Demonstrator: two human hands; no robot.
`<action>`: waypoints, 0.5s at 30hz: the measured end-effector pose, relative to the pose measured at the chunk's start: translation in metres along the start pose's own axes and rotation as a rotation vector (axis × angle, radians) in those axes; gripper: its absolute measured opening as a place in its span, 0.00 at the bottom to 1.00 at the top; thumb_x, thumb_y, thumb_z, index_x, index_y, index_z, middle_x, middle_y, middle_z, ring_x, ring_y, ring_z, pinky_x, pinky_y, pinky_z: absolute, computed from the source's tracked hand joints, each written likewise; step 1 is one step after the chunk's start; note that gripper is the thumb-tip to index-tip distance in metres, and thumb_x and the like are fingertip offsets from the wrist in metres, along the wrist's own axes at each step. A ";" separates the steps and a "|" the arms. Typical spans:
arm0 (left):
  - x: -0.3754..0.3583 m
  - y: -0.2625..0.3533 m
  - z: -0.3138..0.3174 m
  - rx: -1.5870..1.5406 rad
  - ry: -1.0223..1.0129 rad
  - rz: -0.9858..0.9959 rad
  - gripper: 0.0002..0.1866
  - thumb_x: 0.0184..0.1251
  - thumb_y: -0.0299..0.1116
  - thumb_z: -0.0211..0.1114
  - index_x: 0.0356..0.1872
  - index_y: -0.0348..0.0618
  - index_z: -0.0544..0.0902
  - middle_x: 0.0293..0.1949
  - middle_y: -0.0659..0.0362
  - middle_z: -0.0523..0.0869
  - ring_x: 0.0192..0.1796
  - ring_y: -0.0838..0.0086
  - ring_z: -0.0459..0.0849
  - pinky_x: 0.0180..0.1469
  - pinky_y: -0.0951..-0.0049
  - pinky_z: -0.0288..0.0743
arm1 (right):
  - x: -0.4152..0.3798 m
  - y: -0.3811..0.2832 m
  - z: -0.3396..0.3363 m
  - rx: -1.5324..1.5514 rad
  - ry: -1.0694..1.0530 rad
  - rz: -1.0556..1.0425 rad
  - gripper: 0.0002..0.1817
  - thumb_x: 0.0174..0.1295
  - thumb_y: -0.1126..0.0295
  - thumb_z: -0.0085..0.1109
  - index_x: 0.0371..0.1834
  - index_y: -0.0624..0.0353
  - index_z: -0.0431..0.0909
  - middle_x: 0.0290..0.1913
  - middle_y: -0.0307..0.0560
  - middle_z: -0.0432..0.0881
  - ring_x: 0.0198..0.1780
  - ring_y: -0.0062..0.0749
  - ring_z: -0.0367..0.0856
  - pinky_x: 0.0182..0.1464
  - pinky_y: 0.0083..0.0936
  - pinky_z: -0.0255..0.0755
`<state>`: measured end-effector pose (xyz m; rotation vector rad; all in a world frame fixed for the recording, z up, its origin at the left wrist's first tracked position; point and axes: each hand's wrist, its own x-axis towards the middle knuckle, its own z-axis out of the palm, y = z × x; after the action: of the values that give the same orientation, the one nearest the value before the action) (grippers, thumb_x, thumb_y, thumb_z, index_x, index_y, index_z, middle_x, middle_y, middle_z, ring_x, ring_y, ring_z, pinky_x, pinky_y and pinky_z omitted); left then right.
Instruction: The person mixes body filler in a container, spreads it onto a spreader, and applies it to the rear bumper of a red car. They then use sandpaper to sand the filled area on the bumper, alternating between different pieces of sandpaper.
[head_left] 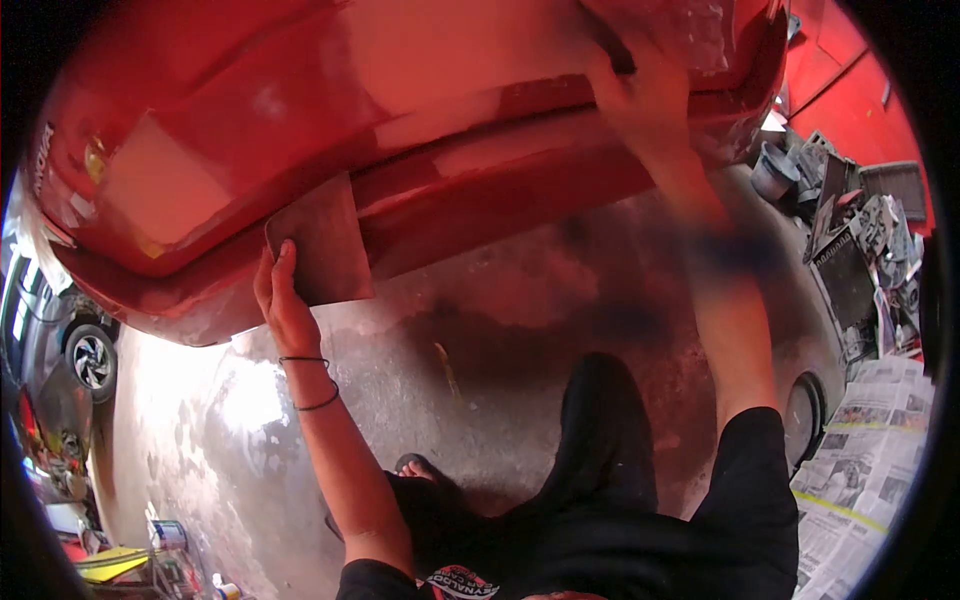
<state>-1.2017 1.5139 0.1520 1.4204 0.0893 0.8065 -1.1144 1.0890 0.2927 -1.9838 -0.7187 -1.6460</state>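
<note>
My left hand (pixel 290 295) grips a flat, stiff-looking brown-grey sheet (pixel 322 245) by its left edge, thumb on the near face. The sheet is held up against the lower edge of a red car body (pixel 430 190), across its bumper line. Paler, dull patches (pixel 165 180) show on the red paint. My right hand (pixel 645 95) reaches up to the car's red surface at the upper right. Blur covers its fingers, and a dark shape lies beside the thumb; I cannot make out whether it is held.
Concrete floor (pixel 500 400) lies under the car. Newspaper sheets (pixel 865 450), a dark bucket (pixel 775 170) and piled parts (pixel 880 235) are at right. Another car's wheel (pixel 90 360) is at far left; a paint can (pixel 170 533) stands lower left.
</note>
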 end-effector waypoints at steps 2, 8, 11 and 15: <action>0.000 -0.001 0.000 0.016 0.021 -0.003 0.30 0.81 0.42 0.73 0.74 0.28 0.84 0.74 0.52 0.83 0.76 0.69 0.78 0.81 0.67 0.65 | 0.006 -0.003 0.007 -0.137 0.051 -0.046 0.25 0.67 0.71 0.70 0.68 0.61 0.87 0.67 0.58 0.86 0.70 0.57 0.83 0.72 0.47 0.77; 0.000 -0.007 -0.003 0.093 0.027 0.035 0.32 0.81 0.43 0.73 0.75 0.27 0.83 0.79 0.48 0.78 0.80 0.65 0.74 0.84 0.64 0.62 | -0.044 0.017 0.047 -0.395 0.030 -0.110 0.21 0.70 0.59 0.71 0.64 0.48 0.92 0.63 0.49 0.87 0.63 0.57 0.88 0.69 0.42 0.79; 0.007 -0.015 -0.014 0.135 -0.003 0.049 0.32 0.81 0.43 0.73 0.75 0.27 0.82 0.81 0.48 0.75 0.83 0.63 0.71 0.85 0.63 0.61 | -0.066 0.007 0.023 -0.330 -0.246 0.064 0.21 0.68 0.57 0.72 0.62 0.45 0.92 0.64 0.42 0.87 0.64 0.54 0.86 0.67 0.51 0.79; 0.005 -0.014 -0.010 0.093 -0.008 0.038 0.33 0.81 0.43 0.73 0.76 0.28 0.82 0.83 0.45 0.72 0.85 0.59 0.68 0.87 0.61 0.60 | -0.018 0.029 0.009 -0.068 -0.207 0.126 0.20 0.68 0.56 0.71 0.63 0.41 0.92 0.64 0.41 0.88 0.68 0.51 0.84 0.68 0.58 0.76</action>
<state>-1.1971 1.5264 0.1400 1.5174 0.0949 0.8367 -1.0920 1.0710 0.2725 -2.2230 -0.6032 -1.4248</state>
